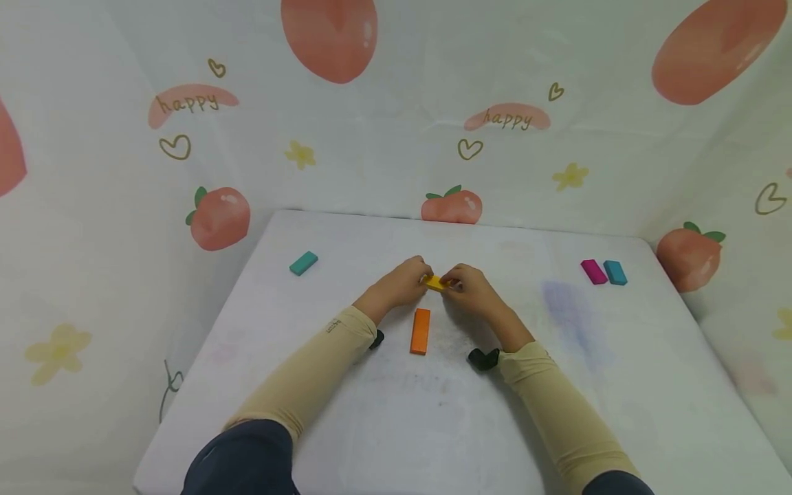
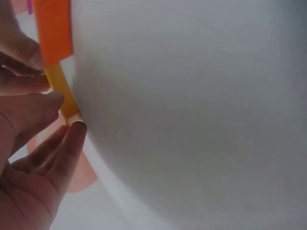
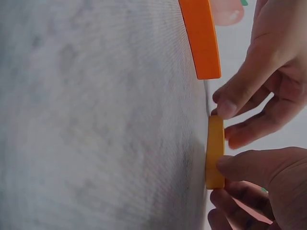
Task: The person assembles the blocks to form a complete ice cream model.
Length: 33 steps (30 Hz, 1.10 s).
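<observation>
Head view: the left hand [image 1: 403, 282] and right hand [image 1: 473, 291] meet over the desk [image 1: 383, 426], at opposite ends of a yellow block [image 1: 436, 283], beyond an orange block [image 1: 420, 332] (untouched). Left wrist view: the left hand's fingers pinch one end. Right wrist view: the right hand's fingers clamp the other.

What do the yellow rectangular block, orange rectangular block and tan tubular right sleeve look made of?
Yellow rectangular block: painted wood or plastic, can't tell which; opaque, even colour, smooth-looking.
Orange rectangular block: likely the same; flat faces, crisp edges, uniform colour.
Tan tubular right sleeve: probably thin fabric, matte; soft wrinkles near its cuff.
</observation>
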Motion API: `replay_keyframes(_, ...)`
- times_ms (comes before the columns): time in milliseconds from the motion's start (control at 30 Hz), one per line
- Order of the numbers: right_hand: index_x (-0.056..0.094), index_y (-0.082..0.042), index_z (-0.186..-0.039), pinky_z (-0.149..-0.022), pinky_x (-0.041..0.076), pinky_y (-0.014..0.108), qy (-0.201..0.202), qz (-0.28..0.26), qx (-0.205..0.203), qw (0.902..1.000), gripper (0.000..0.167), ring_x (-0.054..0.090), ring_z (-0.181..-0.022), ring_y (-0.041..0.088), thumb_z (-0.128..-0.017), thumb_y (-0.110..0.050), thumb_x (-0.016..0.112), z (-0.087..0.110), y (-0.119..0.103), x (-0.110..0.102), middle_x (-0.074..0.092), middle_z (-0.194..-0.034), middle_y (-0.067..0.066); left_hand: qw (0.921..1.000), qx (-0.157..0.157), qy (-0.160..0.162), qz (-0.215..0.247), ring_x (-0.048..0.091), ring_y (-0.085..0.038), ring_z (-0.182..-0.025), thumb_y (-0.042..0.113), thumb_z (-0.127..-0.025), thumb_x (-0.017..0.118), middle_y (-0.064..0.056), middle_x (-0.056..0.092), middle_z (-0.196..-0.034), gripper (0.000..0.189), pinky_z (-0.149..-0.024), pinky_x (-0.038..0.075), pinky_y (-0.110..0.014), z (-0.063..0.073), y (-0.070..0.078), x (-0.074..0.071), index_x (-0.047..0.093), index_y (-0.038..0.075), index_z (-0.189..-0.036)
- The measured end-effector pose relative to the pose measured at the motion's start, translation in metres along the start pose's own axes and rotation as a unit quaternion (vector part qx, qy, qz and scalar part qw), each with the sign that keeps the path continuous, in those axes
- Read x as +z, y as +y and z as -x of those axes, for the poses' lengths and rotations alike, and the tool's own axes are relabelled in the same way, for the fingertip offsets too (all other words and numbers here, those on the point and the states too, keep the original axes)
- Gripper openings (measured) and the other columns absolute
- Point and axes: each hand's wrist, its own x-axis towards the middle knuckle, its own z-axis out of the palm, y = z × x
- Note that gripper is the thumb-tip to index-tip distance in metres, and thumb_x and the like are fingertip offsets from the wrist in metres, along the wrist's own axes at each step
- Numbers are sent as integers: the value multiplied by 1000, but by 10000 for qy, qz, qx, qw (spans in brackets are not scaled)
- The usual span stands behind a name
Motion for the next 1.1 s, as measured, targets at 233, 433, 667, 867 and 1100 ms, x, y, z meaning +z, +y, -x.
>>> replay_keyframes(233, 78, 4, -111, -96, 61, 49, 15, -8, -125, 9999, 18, 68, -105, 34, -95, -1, 73, 0, -3, 1, 71, -110, 19, 9995, 261, 78, -162, 65, -29, -115, -1, -103, 63, -20, 65, -122, 26, -106, 55, -37, -6, -4, 5, 72, -6, -127)
replay_keyframes(433, 78, 5, -110, -95, 61, 49, 58, 20, -186, 9998, 17, 68, -104, 34, -95, 0, 72, 0, -5, 0, 72, -110, 19, 9994, 294, 60, -155, 65, -30, -117, 0, -104, 62, -20, 68, -122, 26, -107, 55, -39, -5, -4, 4, 71, -7, -127)
replay_keyframes(667, 78, 5, -110, -96, 62, 48, -25, -30, -85, 10000, 17, 69, -106, 34, -95, 0, 73, 0, -8, 2, 72, -110, 19, 9994, 317, 58, 114, 66, -31, -113, -2, -102, 65, -20, 70, -118, 24, -102, 57, -39, 0, -7, 1, 74, -9, -123)
replay_keyframes(867, 79, 3, -113, -99, 61, 46, -164, -93, 96, 9998, 18, 69, -108, 32, -96, 0, 72, 1, -9, 5, 73, -112, 17, 9992, 82, -108, 382, 68, -29, -115, 1, -101, 68, -19, 73, -121, 26, -101, 59, -38, 4, -10, -1, 74, -8, -125)
replay_keyframes(1100, 78, 2, -114, -97, 61, 45, -317, -18, 66, 9995, 18, 69, -107, 29, -97, -1, 73, 6, -13, 6, 74, -113, 15, 9987, -1, -146, 482, 71, -29, -114, 0, -99, 69, -19, 74, -120, 27, -97, 61, -38, 15, -7, -2, 73, -7, -125)
